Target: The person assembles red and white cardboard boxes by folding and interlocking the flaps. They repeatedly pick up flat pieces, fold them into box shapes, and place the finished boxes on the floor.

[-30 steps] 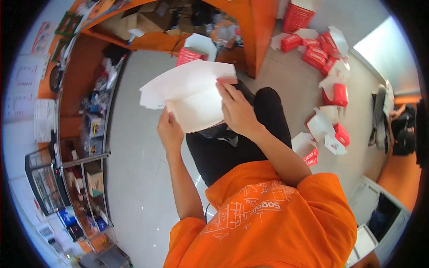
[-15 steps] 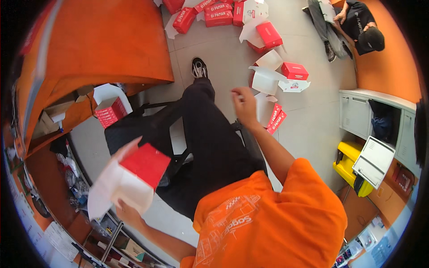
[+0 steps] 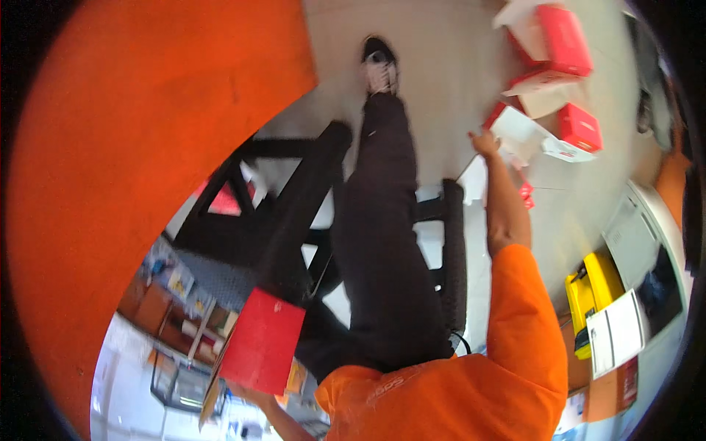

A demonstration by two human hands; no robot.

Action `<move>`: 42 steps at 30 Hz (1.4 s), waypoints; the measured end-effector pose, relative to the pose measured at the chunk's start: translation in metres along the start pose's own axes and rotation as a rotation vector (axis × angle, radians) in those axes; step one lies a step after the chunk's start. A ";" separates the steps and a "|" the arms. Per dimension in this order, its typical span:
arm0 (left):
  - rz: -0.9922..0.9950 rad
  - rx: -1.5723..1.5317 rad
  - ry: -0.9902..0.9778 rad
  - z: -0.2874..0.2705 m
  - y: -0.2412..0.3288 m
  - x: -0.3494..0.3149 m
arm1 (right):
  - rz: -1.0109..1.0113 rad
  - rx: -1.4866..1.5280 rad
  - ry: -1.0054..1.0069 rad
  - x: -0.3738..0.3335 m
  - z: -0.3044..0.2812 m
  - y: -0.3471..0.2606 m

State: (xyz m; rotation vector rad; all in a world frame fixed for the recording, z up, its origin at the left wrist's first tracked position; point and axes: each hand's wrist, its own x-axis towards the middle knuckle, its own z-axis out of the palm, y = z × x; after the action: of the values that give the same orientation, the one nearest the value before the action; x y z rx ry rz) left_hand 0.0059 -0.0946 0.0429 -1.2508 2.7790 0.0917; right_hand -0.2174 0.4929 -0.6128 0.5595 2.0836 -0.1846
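My left hand (image 3: 250,394) grips a red cardboard box (image 3: 265,338) from below, low on the left beside my hip. The box's red outer side faces up, and most of my fingers are hidden beneath it. My right hand (image 3: 485,142) reaches far forward and down, right of my leg. It is beside an open red-and-white box (image 3: 519,131) on the floor; blur hides whether it touches the box and how its fingers are set. More open boxes, such as a red one (image 3: 565,40) and a smaller red one (image 3: 580,127), lie farther right.
A large orange table (image 3: 162,95) fills the upper left. Black chair frames (image 3: 276,198) stand on both sides of my leg. On the right are grey lockers (image 3: 634,235) and a yellow case (image 3: 601,283). Part of a person shows at the far right edge.
My right hand has stretched forward to the boxes on the floor. The box in my left hand has turned, showing its red side. My view has shifted left and lower.
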 end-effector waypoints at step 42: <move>-0.078 -1.273 -0.067 0.026 0.036 -0.025 | -2.163 -0.391 0.965 -0.744 -0.140 -0.227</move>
State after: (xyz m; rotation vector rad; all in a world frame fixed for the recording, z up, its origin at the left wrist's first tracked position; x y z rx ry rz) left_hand -0.0030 -0.0502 0.0205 -1.3816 2.4751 2.0471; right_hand -0.0894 0.1036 0.0634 -2.3964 2.4401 -0.7352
